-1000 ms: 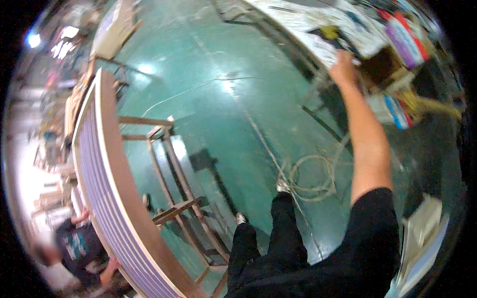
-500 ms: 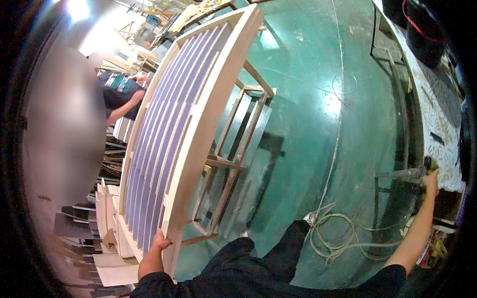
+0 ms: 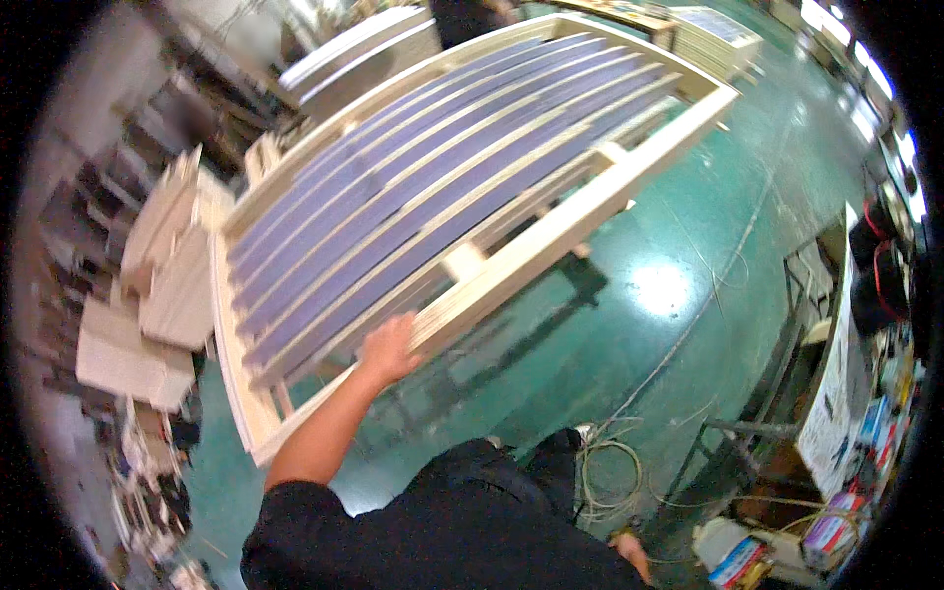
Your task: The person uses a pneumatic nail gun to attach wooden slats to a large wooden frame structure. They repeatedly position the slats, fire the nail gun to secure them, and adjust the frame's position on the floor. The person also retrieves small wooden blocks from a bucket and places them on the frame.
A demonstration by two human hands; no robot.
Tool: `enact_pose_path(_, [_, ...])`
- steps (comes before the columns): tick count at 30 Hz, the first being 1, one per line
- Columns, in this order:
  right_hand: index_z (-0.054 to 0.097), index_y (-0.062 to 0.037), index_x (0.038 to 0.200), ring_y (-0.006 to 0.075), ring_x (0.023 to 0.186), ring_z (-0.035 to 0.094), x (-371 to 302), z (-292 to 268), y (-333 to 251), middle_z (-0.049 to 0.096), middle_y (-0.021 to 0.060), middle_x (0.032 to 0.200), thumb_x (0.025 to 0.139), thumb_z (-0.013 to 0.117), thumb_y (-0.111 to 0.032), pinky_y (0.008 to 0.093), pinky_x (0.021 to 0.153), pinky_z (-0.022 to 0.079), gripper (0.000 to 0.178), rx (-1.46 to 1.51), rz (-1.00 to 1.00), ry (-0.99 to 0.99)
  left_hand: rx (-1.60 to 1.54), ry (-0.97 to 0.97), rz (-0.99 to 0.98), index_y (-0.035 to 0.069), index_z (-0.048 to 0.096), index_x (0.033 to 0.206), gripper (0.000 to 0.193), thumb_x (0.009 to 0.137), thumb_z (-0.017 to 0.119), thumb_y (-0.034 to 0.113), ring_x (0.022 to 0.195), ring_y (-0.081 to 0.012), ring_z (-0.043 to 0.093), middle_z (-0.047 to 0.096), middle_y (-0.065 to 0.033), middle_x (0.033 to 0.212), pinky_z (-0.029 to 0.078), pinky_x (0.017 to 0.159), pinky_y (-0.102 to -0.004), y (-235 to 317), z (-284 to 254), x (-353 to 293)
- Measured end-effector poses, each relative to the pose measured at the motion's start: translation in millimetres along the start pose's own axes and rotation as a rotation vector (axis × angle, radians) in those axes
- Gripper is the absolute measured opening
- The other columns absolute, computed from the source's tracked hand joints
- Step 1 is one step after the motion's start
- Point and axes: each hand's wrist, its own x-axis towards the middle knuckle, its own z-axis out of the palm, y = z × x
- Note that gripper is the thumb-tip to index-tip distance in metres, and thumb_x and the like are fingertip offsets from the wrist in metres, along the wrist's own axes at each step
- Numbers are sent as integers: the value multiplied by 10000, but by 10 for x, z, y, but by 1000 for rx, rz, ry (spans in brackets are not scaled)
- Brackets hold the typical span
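Note:
A large pale wooden frame (image 3: 551, 241) spans the middle of the view, with long pale slats (image 3: 442, 187) running lengthwise over purple-grey panels (image 3: 393, 221). My left hand (image 3: 390, 349) grips the frame's near rail, its fingers bent over the top edge. Low by my body, close to the lower edge of the view, is my right hand (image 3: 630, 553). It is closed round something small, dark and yellowish that I cannot make out clearly.
A white-topped bench (image 3: 831, 393) stands at right, with boxes (image 3: 742, 565) below. Coiled hose (image 3: 610, 477) lies on the green floor (image 3: 669, 354). Curved wooden boards (image 3: 138, 354) are stacked left. A person in dark clothes (image 3: 467, 20) stands beyond the frame.
My view has swung, and the frame now lies across it diagonally. The right hand has come from the bench down beside my body. My left hand sits farther along the rail.

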Motion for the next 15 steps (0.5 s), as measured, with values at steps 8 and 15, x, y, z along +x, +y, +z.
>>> enact_pose_path(8, [699, -51, 959, 283, 764, 643, -1130, 1547, -260, 681, 130, 879, 903, 548, -144, 461, 677, 504, 186, -419, -238, -18, -233, 143, 224, 99, 248, 1573, 1008, 791, 796, 422, 1316, -395, 488, 452, -204, 1463, 389, 1064, -577, -646, -55, -744])
enact_pose_path(15, [599, -10, 957, 277, 581, 554, -1171, 2957, -1004, 592, 119, 719, 735, 647, -88, 458, 543, 440, 240, -270, -360, 245, -122, -122, 131, 101, 148, 1613, 1124, 776, 825, 425, 1317, -399, 495, 454, -229, 1454, 440, 1012, -634, -1331, -79, -1501])
